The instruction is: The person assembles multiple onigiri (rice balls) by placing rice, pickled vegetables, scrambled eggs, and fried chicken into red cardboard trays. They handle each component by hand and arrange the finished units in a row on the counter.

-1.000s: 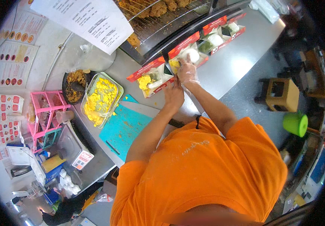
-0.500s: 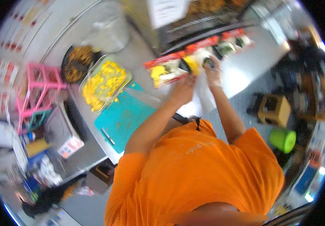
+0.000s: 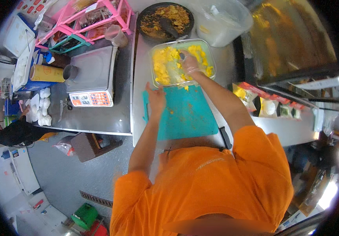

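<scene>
Over the steel counter [image 3: 138, 114] your right hand [image 3: 190, 65] reaches into the clear rectangular tray [image 3: 209, 55] of chopped yellow food [image 3: 162, 65]. That hand wears a thin clear glove, and its fingers are curled down among the pieces near the tray's middle; whether they are clamped on a piece you cannot tell from this view. Your left hand [image 3: 155, 96] lies flat on the upper left corner of the teal cutting board [image 3: 189, 116], fingers spread and holding nothing, just below the tray's near edge. The tray sits touching the board's far side, on the same counter. A few yellow scraps lie on the board beside your left hand. Beyond the tray stands a dark round bowl [image 3: 144, 15] of browned food with a dark utensil in it, and just right of that a clear plastic tub [image 3: 224, 23]. Left of the tray, a digital scale [image 3: 91, 76] rests on the counter, with a pink wire rack [image 3: 94, 17] behind it. To your right, a row of small red-edged packs [image 3: 268, 104] lines a ledge.
</scene>
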{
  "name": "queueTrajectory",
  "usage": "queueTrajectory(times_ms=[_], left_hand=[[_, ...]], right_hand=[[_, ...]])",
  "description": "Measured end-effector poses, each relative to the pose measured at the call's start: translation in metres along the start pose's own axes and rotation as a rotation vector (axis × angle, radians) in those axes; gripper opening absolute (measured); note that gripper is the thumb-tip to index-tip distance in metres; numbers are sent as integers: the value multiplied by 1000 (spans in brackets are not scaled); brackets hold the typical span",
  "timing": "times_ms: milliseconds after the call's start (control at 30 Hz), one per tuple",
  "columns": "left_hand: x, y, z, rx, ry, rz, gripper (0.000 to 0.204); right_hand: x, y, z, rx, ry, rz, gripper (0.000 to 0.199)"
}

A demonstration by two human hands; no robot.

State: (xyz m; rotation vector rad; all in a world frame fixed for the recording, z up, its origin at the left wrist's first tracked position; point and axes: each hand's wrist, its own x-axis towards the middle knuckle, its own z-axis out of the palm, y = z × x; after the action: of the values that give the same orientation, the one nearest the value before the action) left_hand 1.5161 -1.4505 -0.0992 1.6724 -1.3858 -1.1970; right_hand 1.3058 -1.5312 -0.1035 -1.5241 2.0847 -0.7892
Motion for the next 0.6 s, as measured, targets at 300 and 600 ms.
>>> queueTrajectory(times_ms=[300,600], left_hand=[[10,-14,24,-278,-5,47,55],[15,-8,22,-311,-40,0,49]], right_hand=[[7,-17,34,402,-268,-90,54],[17,-13,22,154,-588,-405,46]])
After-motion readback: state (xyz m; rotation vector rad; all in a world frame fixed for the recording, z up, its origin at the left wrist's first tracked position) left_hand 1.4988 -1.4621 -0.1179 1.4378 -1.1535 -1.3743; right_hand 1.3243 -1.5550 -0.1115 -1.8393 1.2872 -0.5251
